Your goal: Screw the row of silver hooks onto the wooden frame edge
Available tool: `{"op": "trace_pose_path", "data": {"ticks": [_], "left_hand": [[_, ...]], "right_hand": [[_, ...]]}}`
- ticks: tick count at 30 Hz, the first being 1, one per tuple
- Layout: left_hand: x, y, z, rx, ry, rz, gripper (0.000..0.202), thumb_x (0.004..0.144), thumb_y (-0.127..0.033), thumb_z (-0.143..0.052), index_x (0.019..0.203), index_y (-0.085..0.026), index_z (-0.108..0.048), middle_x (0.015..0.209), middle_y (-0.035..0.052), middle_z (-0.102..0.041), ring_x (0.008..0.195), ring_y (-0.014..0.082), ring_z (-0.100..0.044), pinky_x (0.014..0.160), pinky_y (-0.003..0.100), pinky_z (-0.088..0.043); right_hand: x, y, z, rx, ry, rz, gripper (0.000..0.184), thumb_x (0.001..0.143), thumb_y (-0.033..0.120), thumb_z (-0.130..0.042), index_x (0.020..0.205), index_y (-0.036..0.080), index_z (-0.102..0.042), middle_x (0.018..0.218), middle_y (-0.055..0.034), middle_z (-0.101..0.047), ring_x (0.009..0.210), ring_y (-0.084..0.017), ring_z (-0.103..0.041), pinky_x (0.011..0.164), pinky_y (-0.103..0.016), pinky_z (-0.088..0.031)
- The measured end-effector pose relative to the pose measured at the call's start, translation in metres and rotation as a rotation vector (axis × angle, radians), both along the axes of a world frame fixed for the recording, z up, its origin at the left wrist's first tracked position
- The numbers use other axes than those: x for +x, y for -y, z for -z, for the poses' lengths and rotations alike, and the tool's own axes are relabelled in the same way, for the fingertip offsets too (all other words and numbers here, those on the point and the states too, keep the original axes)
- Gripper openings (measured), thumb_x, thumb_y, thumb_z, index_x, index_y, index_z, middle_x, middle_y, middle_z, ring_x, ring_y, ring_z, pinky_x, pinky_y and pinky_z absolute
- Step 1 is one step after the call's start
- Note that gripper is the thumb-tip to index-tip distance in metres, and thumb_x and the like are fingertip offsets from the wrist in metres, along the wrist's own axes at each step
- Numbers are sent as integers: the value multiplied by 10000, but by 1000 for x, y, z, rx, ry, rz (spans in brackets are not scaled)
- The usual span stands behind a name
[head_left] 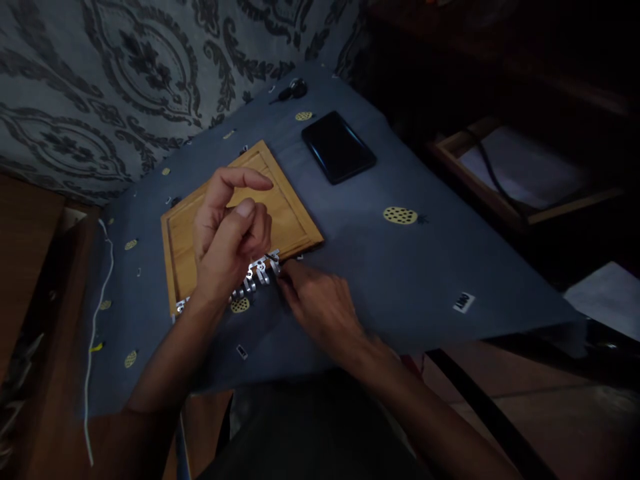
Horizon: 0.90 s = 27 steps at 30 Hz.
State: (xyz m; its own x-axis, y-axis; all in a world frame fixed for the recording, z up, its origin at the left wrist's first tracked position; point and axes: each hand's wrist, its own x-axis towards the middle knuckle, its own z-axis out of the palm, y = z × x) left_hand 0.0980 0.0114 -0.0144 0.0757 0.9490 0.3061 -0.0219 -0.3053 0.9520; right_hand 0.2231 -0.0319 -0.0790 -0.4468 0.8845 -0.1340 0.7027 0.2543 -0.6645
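A wooden board (295,213) with a raised border lies on the cloth-covered table. Along its near edge runs a shiny metal hook rail (261,268) with several curved hooks. Above the board is my left hand (233,227), its index finger stretched out and bent, the thumb pressed against the other curled fingers. Anything inside that curl is hidden. My right hand (323,303) has its fingertips closed at the right end of the rail, by the last hook. My left hand and forearm cover the rail's middle.
A black tablet-like device (339,147) lies beyond the board, with a small dark object (293,90) farther back. A white cord (103,287) hangs at the table's left side. Patterned curtain fabric (145,67) borders the far edge. A wooden frame (575,207) stands off to the right.
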Motion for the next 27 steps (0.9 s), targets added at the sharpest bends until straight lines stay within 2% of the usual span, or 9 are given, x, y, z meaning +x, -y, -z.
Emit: {"op": "trace_pose_path", "data": {"ticks": [2, 4, 7, 12, 16, 20, 27], "left_hand": [[1, 5, -2, 7, -28, -85, 161, 922, -375, -727, 953, -221, -689, 524, -49, -448, 439, 103, -387, 440, 250, -373], [4, 10, -4, 16, -41, -188, 168, 935, -392, -717, 949, -228, -682, 595, -25, -513, 521, 118, -461, 514, 255, -442], [9, 17, -4, 22, 12, -273, 195, 921, -401, -741, 914, -222, -666, 564, -53, -446, 489, 95, -405, 486, 222, -408], [15, 14, 1, 59, 126, -242, 205, 934, -358, -729, 852, -182, -665, 492, -98, -309, 408, 54, -223, 403, 187, -243], [16, 7, 5, 97, 166, -175, 230, 942, -372, -715, 838, -170, -676, 456, -110, -270, 382, 48, -155, 379, 195, -157], [13, 3, 5, 79, 125, -137, 197, 926, -363, -732, 851, -194, -665, 444, -119, -245, 365, 52, -164, 368, 195, -176], [11, 4, 2, 29, 80, -166, 175, 952, -345, -699, 853, -218, -632, 446, -123, -199, 351, 60, -183, 375, 203, -210]], "right_hand": [[1, 0, -2, -7, -2, -2, 232, 1052, 204, -477, 1182, 218, -669, 1046, -73, -805, 861, -207, -745, 606, -295, -353], [2, 0, -2, -7, -17, -2, 215, 1052, 205, -488, 1168, 216, -668, 1035, -66, -805, 866, -202, -744, 616, -292, -351], [1, 0, 1, -9, -38, 2, 185, 1042, 198, -514, 1147, 214, -665, 1029, -61, -805, 850, -193, -739, 623, -288, -347], [-1, 0, 8, 29, -42, 9, 166, 1039, 214, -524, 1124, 209, -666, 1025, -72, -805, 831, -193, -736, 616, -291, -338], [0, 0, 7, 26, -27, 6, 183, 1045, 223, -512, 1142, 219, -667, 1040, -63, -805, 864, -200, -742, 629, -291, -347], [0, 0, 4, 0, -22, 5, 195, 1035, 211, -518, 1157, 221, -671, 1049, -67, -805, 869, -202, -742, 633, -290, -358], [0, 0, 3, -6, -8, 8, 205, 1034, 212, -509, 1174, 227, -660, 1064, -72, -804, 892, -214, -747, 648, -293, -369]]}}
